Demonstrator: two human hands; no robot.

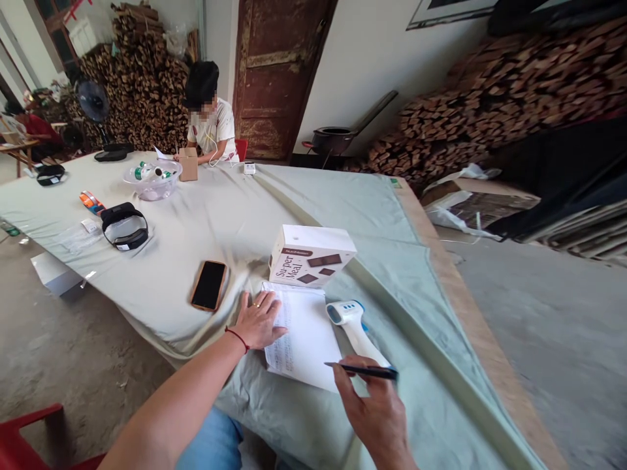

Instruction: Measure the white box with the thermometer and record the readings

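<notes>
Lying flat, white paper [313,349], faint writing [283,356] along left, slim black pen [367,371]

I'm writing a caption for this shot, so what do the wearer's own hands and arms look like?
The left hand wears a gold-coloured ring and a thin red cord bracelet. No jewellery shows on the right hand. No sleeves are visible.

Rural home, seemingly (stacked firewood [519,85], weathered door [279,85]).

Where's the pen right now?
In the head view, the pen is in the right hand, below and right of centre, its tip over the paper.
</notes>
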